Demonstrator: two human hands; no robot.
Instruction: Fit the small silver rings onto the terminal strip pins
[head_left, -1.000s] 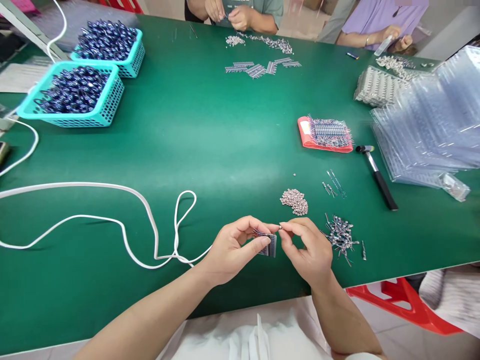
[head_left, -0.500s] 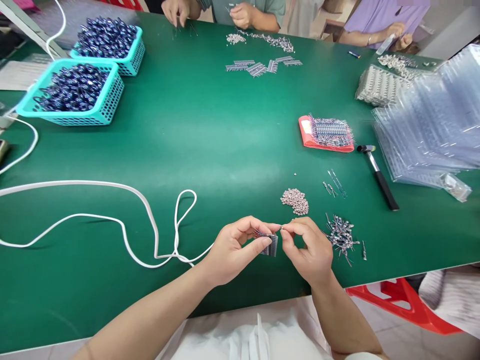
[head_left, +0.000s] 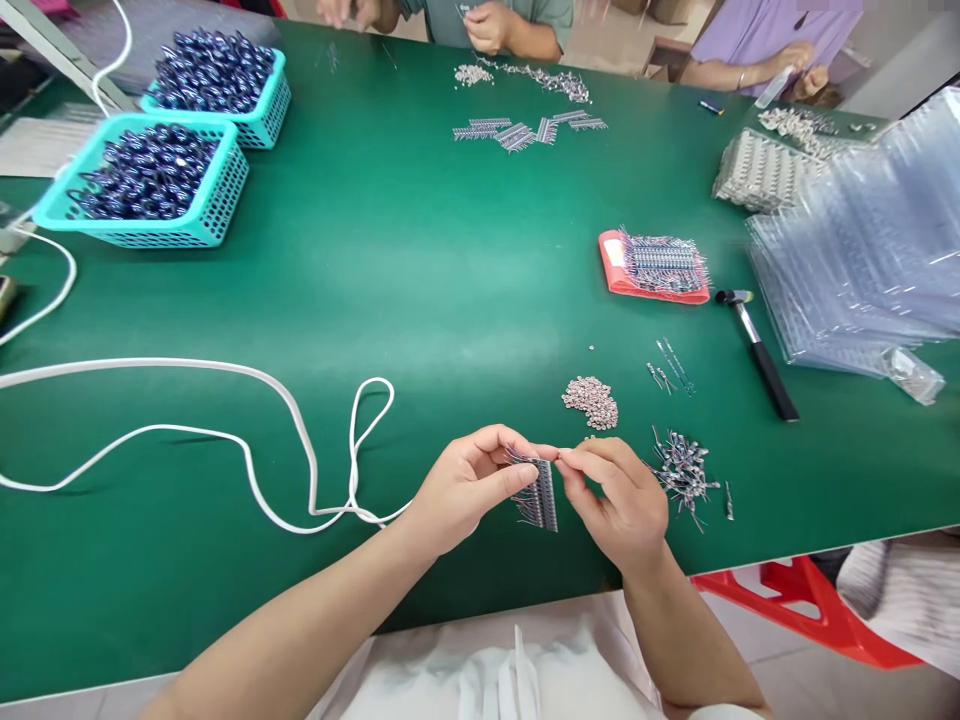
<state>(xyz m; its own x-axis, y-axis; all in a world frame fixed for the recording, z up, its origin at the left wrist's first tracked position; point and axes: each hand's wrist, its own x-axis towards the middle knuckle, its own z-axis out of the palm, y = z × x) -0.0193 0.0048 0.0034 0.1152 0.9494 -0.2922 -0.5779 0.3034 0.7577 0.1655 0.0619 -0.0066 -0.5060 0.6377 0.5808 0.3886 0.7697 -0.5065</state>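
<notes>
In the head view my left hand (head_left: 469,495) pinches a dark, comb-like strip (head_left: 543,502) between thumb and fingers, with thin wire ends sticking out to its left. My right hand (head_left: 619,508) is closed in a pinch at the strip's upper right corner, its fingertips meeting my left index finger. Whatever lies between those fingertips is too small to make out. Just beyond my hands is a heap of small pinkish round pieces (head_left: 591,402). Right of my right hand lies a pile of small wired parts (head_left: 681,468), with a single one beside it.
A black-handled hammer (head_left: 765,365) lies right of a red pad (head_left: 611,262) bearing more strips. Clear plastic trays (head_left: 862,250) are stacked at right. Two turquoise baskets (head_left: 214,215) hold dark shiny pieces. A white cable (head_left: 247,370) loops at left. Two people work across the table.
The strip in my left hand now hangs lower, showing more of its length. My right hand keeps its pinch beside it. A co-worker's hand across the table has moved left.
</notes>
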